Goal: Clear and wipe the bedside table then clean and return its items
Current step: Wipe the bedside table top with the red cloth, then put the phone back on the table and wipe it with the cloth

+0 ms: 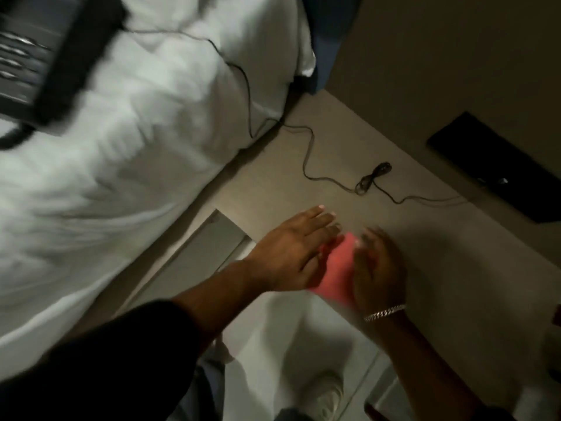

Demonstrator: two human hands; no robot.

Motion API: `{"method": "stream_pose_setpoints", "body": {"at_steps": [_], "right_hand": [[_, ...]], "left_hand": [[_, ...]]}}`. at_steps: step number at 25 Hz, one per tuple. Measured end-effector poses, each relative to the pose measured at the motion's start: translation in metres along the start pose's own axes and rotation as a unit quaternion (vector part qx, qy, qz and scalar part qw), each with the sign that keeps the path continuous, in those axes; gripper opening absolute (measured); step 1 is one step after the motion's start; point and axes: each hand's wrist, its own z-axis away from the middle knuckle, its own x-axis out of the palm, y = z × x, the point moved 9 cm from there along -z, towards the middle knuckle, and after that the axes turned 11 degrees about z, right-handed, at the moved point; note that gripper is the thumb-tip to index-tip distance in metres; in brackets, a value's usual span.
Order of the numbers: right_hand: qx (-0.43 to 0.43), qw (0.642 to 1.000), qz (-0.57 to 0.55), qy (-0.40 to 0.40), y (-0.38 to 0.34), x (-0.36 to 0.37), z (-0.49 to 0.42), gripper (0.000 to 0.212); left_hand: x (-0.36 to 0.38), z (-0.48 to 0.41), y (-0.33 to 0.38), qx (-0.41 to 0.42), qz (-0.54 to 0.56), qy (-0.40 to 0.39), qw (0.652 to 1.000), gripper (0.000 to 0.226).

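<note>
Both hands are over the near edge of the pale desk (349, 141), with a pink cloth (337, 268) between them. The left hand (291, 253) lies flat, fingers stretched wide and pointing away across the desk, its palm side covering the cloth's left edge. The right hand (376, 268) is blurred; its fingers curl over the cloth's right side, but whether they actually grip it cannot be told. A silver bracelet (384, 312) circles the right wrist, and a dark sleeve (100, 354) covers the left forearm.

Farther back on the desk, a thin black cable (318, 177) snakes across the surface, with a small bundled coil (372, 177) partway along it. The cable runs up onto the white bedding (136, 132) of the bed beside the desk, toward a dark, blurred device (45, 56) lying on the bedding. A flat black object (498, 165) sits at the desk's far right, near the wall. Below the hands, a light shoe (324, 396) stands on the pale floor (273, 344).
</note>
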Motion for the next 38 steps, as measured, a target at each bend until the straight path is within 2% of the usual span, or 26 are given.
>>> {"method": "stream_pose_setpoints", "body": {"at_steps": [3, 7, 9, 11, 13, 15, 18, 20, 24, 29, 34, 38], "right_hand": [[-0.088, 0.996, -0.017, -0.021, -0.105, 0.011, -0.011, 0.048], [-0.191, 0.978, -0.078, 0.034, -0.247, 0.022, -0.025, 0.029], [-0.198, 0.971, -0.130, 0.019, -0.308, 0.036, -0.030, 0.027], [-0.150, 0.969, -0.195, -0.032, -0.352, 0.060, -0.039, 0.027], [-0.044, 0.962, -0.249, -0.102, -0.379, 0.094, -0.052, 0.030], [0.056, 0.944, -0.274, -0.174, -0.391, 0.122, -0.058, 0.037], [0.082, 0.924, -0.287, -0.238, -0.400, 0.141, -0.066, 0.024], [0.073, 0.917, -0.297, -0.255, -0.402, 0.143, -0.070, 0.021], [0.089, 0.908, -0.333, -0.239, -0.368, 0.127, -0.067, 0.044], [0.147, 0.918, -0.309, -0.200, -0.265, 0.091, -0.045, 0.049], [0.223, 0.899, -0.332, -0.177, -0.142, 0.058, -0.029, 0.048], [0.254, 0.910, -0.291, -0.151, -0.047, 0.057, -0.034, 0.046]], "left_hand": [[-0.113, 0.055, -0.021, -0.074, 0.067, 0.197, 0.975, 0.043], [-0.260, 0.124, -0.042, -0.085, 0.039, 0.429, 0.898, 0.034], [-0.323, 0.157, -0.061, -0.097, 0.001, 0.516, 0.851, 0.030], [-0.372, 0.180, -0.091, -0.140, -0.022, 0.558, 0.818, 0.030], [-0.404, 0.191, -0.129, -0.223, -0.005, 0.557, 0.800, 0.034], [-0.407, 0.193, -0.163, -0.311, 0.052, 0.513, 0.798, 0.042], [-0.396, 0.193, -0.191, -0.362, 0.143, 0.462, 0.797, 0.039], [-0.392, 0.197, -0.193, -0.361, 0.189, 0.461, 0.788, 0.043], [-0.366, 0.188, -0.164, -0.351, 0.203, 0.467, 0.786, 0.048], [-0.307, 0.140, -0.112, -0.292, 0.201, 0.449, 0.820, 0.049], [-0.213, 0.072, -0.073, -0.263, 0.199, 0.378, 0.865, 0.059], [-0.127, 0.016, -0.076, -0.261, 0.235, 0.311, 0.883, 0.056]]}}
